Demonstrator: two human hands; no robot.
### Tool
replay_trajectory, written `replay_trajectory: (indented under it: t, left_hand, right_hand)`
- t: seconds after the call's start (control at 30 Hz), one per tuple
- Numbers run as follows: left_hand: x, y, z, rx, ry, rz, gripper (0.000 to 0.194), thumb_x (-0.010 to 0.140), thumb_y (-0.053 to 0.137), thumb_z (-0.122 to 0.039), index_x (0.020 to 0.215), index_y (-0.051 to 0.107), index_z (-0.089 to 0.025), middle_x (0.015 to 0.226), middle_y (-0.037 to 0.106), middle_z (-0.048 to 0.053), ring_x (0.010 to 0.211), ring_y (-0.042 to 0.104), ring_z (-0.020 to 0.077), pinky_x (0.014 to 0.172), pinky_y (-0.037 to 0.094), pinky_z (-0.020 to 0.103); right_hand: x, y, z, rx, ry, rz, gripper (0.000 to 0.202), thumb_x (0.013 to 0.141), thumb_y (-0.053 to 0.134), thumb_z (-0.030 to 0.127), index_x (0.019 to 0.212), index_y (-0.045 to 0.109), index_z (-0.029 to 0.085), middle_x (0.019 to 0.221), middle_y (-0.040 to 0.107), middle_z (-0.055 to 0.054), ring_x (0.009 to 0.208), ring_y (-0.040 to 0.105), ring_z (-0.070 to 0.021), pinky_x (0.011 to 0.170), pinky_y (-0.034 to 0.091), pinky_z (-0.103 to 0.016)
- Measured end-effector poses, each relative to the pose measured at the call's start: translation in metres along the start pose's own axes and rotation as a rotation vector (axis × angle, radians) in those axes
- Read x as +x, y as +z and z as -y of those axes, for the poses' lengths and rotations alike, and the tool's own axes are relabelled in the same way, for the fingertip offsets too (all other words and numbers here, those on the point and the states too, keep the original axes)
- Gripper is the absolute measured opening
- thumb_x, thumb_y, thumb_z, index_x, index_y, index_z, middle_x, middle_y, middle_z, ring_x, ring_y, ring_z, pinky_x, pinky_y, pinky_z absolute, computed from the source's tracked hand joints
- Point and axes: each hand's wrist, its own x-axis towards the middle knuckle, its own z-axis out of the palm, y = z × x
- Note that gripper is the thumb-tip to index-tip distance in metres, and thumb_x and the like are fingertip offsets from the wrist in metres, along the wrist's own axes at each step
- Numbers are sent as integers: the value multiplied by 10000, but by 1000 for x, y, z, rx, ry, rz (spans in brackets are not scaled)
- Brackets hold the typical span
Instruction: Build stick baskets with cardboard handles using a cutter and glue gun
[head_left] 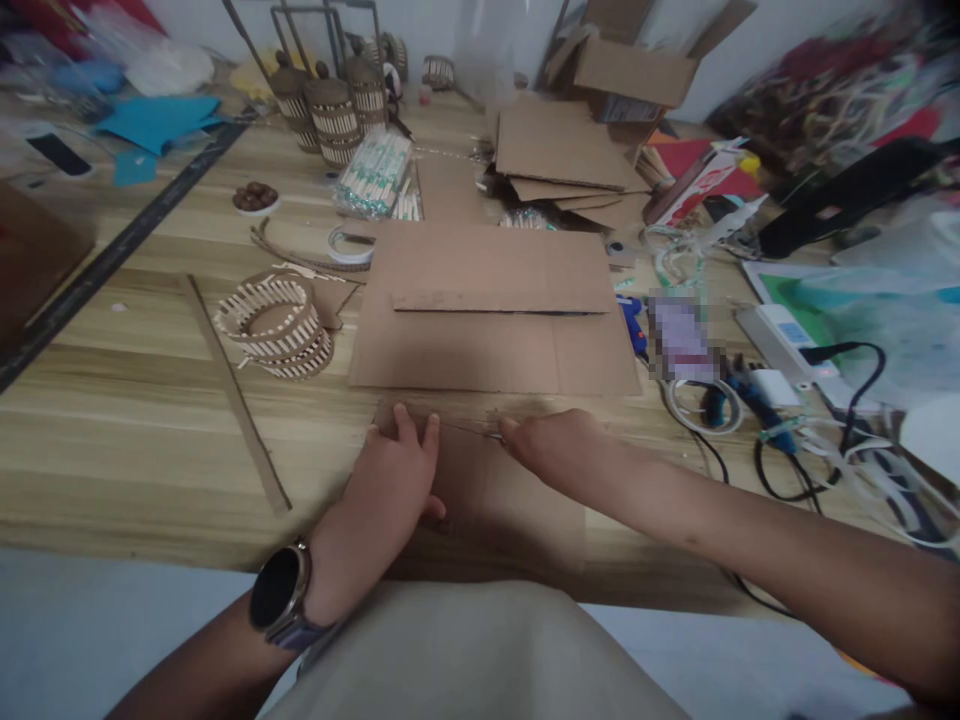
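Observation:
Near the table's front edge lies a brown cardboard sheet (525, 515), partly covered by my hands. My left hand (397, 465), with a watch on its wrist, presses on the sheet with its fingers spread. My right hand (551, 450) is closed around what looks like a cutter knife (494, 436); only its small metal tip shows. That tip touches the sheet near its far edge, at the end of a thin dark line running toward my left fingers. Just beyond, a larger cardboard sheet (465, 355) lies flat with a narrow cardboard strip (499, 302) on it.
On the left are a long cardboard strip (236, 400) and a round basket of sticks and cardboard (274, 325). Stick lanterns (334, 120) and bagged sticks (375, 175) stand behind. To the right lie a blurred phone (682, 338), cables (705, 405) and a power strip (784, 335).

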Motion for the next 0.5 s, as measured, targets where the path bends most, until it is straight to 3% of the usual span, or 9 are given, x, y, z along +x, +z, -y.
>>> replay_trajectory:
  t: [0.5]
  left_hand:
    - [0, -10, -1, 5, -31, 103, 990, 764, 841, -431, 1568, 352, -124, 1529, 350, 405, 1162, 644, 506, 806, 607, 508]
  right_hand:
    - [-23, 18, -20, -118, 12, 32, 312, 968, 443, 41, 1159, 647, 178, 759, 748, -91, 662, 744, -252, 484, 370, -243]
